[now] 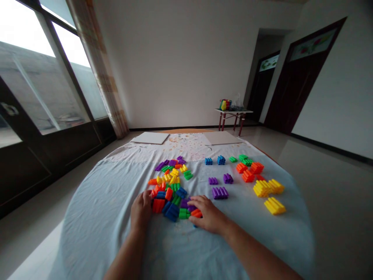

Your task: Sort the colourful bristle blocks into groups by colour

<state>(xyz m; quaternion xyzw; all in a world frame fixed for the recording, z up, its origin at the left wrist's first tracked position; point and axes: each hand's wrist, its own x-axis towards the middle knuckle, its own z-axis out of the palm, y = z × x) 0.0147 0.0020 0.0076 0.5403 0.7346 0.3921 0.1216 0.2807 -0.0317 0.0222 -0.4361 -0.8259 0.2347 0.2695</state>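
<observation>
A mixed pile of ribbed plastic building blocks lies on the cloth in front of me, in orange, yellow, green, blue and purple. Along the pile's left edge rests my left hand (141, 207), its fingers laid against an orange block (158, 205) and partly hidden from sight. On the right edge is my right hand (207, 213), fingers and thumb apart around an orange block (197, 213) beside a purple one. A dark blue block (171, 212) and a green block (183, 213) sit between my hands.
Right of the pile, blocks lie grouped by colour: blue (221, 160), purple (220, 193), green (247, 161), orange (248, 175) and yellow (274, 206). Two flat boards, one white (150, 138) and one beige (222, 138), lie at the far side. A small table (247, 111) stands beyond.
</observation>
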